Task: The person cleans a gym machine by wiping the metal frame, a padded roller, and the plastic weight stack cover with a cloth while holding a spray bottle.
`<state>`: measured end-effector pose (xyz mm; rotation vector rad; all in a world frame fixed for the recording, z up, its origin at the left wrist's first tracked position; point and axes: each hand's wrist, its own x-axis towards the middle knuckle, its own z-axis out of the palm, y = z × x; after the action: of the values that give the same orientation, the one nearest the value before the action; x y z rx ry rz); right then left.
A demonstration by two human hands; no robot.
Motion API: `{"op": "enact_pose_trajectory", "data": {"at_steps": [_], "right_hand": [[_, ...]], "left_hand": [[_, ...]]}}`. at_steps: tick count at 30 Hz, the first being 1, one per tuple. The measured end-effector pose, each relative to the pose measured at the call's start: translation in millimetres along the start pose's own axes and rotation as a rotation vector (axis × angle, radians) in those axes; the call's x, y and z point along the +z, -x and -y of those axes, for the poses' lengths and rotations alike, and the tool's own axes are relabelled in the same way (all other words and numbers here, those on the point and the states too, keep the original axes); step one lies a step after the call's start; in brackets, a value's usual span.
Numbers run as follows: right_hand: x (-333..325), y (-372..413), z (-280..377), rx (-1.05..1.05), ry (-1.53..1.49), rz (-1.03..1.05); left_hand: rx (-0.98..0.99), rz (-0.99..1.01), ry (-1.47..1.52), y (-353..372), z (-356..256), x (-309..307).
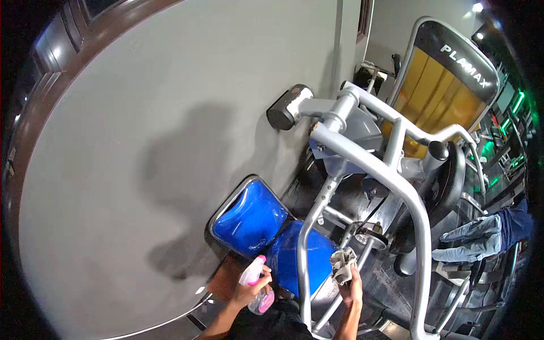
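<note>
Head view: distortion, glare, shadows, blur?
Head view: heavy fisheye, dark vignetted corners, tilted frame; soft shadow on the grey wall; glare on the blue seat; left hand with spray bottle and right hand with cloth reasonably sharp; far background dim.

We read one word only: "PLAMAX", in white capitals on the dark top band of the shroud [453,56] over the machine's yellow weight stack.
</note>
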<state>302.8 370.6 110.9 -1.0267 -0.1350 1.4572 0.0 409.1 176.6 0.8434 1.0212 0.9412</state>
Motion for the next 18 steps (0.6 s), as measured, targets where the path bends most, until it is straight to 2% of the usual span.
{"op": "enact_pose_trajectory", "data": {"at_steps": [3, 5, 7, 9, 10, 11, 12, 13, 14, 15, 17, 18], "right_hand": [[36, 0, 31, -0.038, 0.064, 0.073], [52, -11, 46, -0.1, 0.202, 0.014], [94, -21, 80, -0.162, 0.327, 0.153], [121, -40, 103, -0.344, 0.466, -0.073], [126, -57, 120, -0.409, 0.477, -0.061], [167, -63, 148, -0.459, 0.327, 0.139], [167, -82, 164, -0.46, 0.384, -0.033], [188, -99, 176, -0.558, 0.385, -0.103], [205, -119, 188, -0.571, 0.2, -0.096], [194, -159, 184, -0.825, 0.561, -0.184], [202, -216, 187, -1.103, 0.89, -0.257], [224, -210, 196, -0.908, 0.738, -0.271]], "left_hand": [[0.091, 0.098, 0.026, -25, -24, 3], [0.17, 0.146, -0.052, -47, -50, 6], [0.239, 0.192, -0.075, -77, -61, 3], [0.266, 0.235, -0.112, -109, -72, -3], [0.253, 0.23, -0.157, -124, -84, -2], [0.255, 0.234, -0.157, -139, -97, 0], [0.281, 0.223, -0.157, -154, -110, 4], [0.302, 0.213, -0.157, -171, -122, 7], [0.345, 0.207, -0.17, -190, -130, 8], [0.315, 0.142, -0.127, -203, -145, 16], [0.344, 0.101, -0.115, -239, -158, 20], [0.387, 0.084, -0.083, -252, -173, 30]]}}
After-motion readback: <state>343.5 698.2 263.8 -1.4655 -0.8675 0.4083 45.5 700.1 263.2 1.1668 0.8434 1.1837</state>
